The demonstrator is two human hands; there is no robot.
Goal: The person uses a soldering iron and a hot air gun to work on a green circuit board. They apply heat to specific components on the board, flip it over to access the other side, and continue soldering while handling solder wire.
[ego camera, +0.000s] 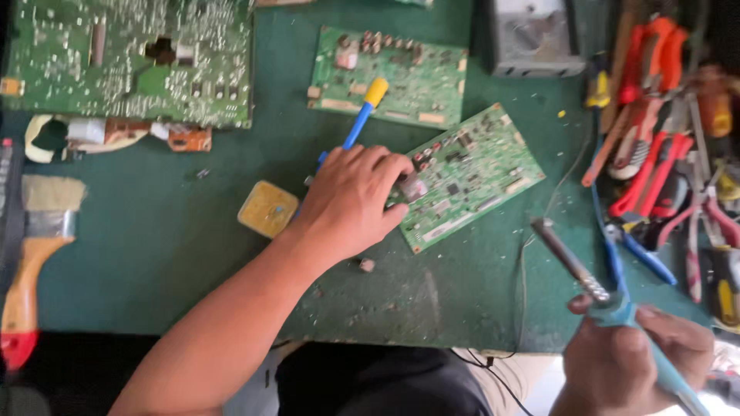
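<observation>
Circuit board (pixel 474 173) on the green counter (pixel 154 254), under my left hand (pixel 351 200).
My left hand lies on its edge, fingers curled around a small part; my right hand (pixel 632 362) grips a soldering iron (pixel 574 266) nearby.

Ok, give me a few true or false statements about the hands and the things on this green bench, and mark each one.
1. The right hand holds a soldering iron. True.
2. The left hand rests on the paintbrush. False: it rests at the edge of a small green circuit board; the paintbrush lies apart at the far left.
3. The soldering iron's tip touches the board. False: it is off the board, to its right.
4. A yellow square pad lies left of the left hand. True.
</observation>
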